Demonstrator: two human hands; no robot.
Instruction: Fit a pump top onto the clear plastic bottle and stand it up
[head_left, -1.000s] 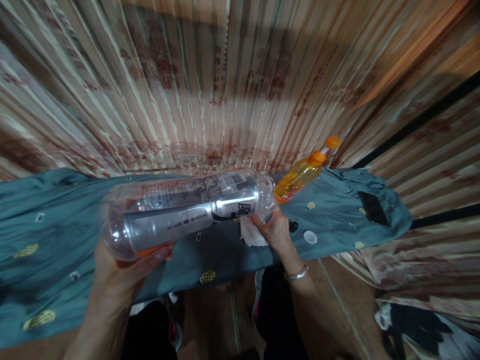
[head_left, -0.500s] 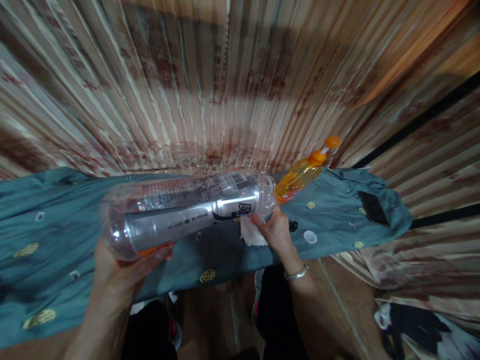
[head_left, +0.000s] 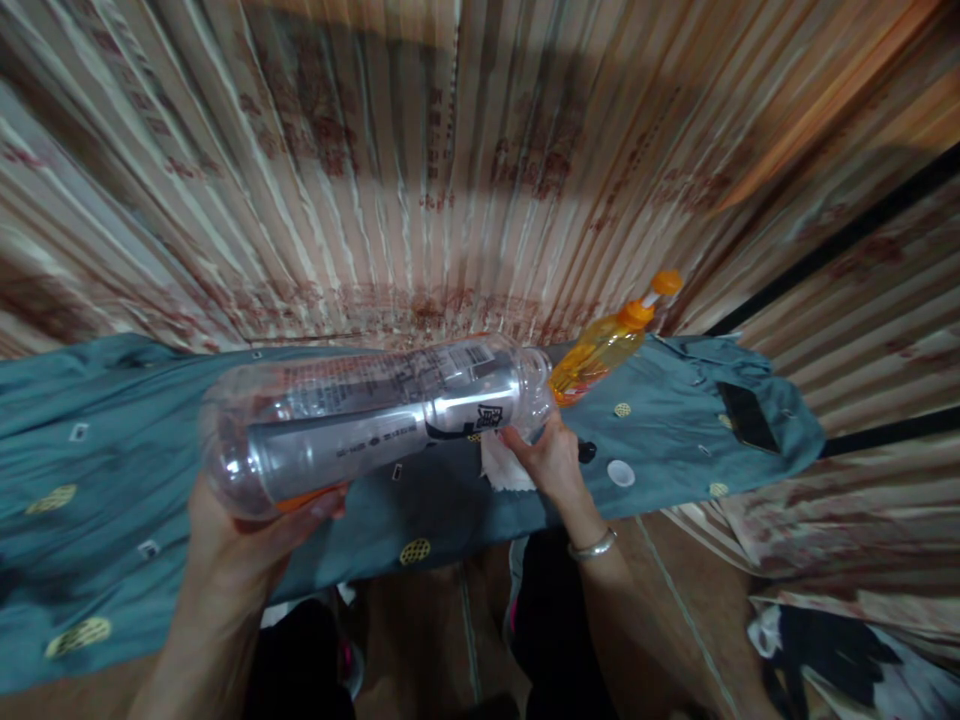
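Observation:
A large clear plastic bottle (head_left: 375, 420) with a silver and orange label lies sideways in the air between my hands, its neck to the right. My left hand (head_left: 255, 540) is closed around its base from below, thumb along the underside. At the neck end my right hand (head_left: 551, 455) grips the bottle, with a bracelet on the wrist; some of its fingers are hidden behind the plastic. Just beyond the neck stands a pump bottle (head_left: 600, 350) of yellow liquid with an orange top. Partly behind the bottle, a white tissue (head_left: 506, 467) lies on the cloth.
A teal cloth (head_left: 660, 430) with yellow patterns covers the long narrow table. On it are a small white lid (head_left: 621, 473), a small black object (head_left: 587, 452) and a dark phone (head_left: 746, 416). Pleated curtains (head_left: 420, 200) hang behind; black poles (head_left: 847, 235) stand at right.

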